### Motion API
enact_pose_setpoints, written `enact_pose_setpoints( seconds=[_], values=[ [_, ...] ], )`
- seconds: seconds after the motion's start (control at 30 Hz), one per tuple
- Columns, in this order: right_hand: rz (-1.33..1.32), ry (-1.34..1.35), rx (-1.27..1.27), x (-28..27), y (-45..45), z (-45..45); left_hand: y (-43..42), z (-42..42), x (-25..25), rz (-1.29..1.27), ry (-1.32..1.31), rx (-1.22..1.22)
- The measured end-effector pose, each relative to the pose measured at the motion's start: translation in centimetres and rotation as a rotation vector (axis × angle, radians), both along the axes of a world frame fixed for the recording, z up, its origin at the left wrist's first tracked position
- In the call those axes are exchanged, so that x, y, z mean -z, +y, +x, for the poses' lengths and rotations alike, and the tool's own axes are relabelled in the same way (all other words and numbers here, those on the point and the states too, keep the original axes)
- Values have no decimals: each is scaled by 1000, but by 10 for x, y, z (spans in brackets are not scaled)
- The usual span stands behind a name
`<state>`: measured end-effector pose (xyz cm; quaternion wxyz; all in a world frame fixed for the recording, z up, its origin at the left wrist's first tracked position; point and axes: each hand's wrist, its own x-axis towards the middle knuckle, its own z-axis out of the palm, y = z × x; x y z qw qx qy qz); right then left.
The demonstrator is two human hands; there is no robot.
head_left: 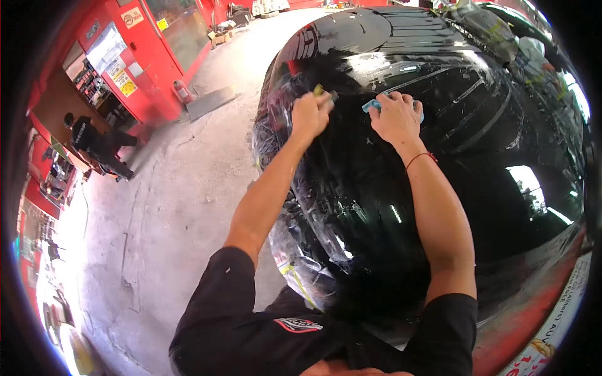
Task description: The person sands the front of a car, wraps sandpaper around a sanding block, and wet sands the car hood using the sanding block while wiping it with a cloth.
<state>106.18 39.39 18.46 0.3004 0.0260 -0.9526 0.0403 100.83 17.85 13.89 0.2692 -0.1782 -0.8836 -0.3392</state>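
Note:
A glossy black car (376,182) with white smears and streaks on its paint fills the right half of the head view. My left hand (310,117) is closed over the panel on a small yellow and grey thing (320,91), blurred and mostly hidden by the fingers. To its right, my right hand (397,117) is curled on a light-blue pad (370,105) against the black paint. Only the pad's edges show on either side of my fingers. Clear plastic film (295,250) wraps the car's left side.
At the left, a person in black (97,141) bends near a doorway in a red wall (141,81). A fire extinguisher (182,92) and a grey flat panel (211,103) lie by that wall. More crumpled film (483,28) covers the car's far right. Concrete floor (169,207) runs alongside.

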Motion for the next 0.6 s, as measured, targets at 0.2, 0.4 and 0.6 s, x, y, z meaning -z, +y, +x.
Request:
enact_pose_setpoints(
  seconds=[0.2, 0.4, 0.6],
  values=[
    [1, -36, 25, -1, -4, -1, 4, 155, 24, 103, -32, 166],
    [-39, -14, -5, 4, 1, -2, -14, -34, 0, 46, -52, -103],
    [32, -34, 1, -3, -2, -2, -6, 182, 35, 158, -13, 128]
  ],
)
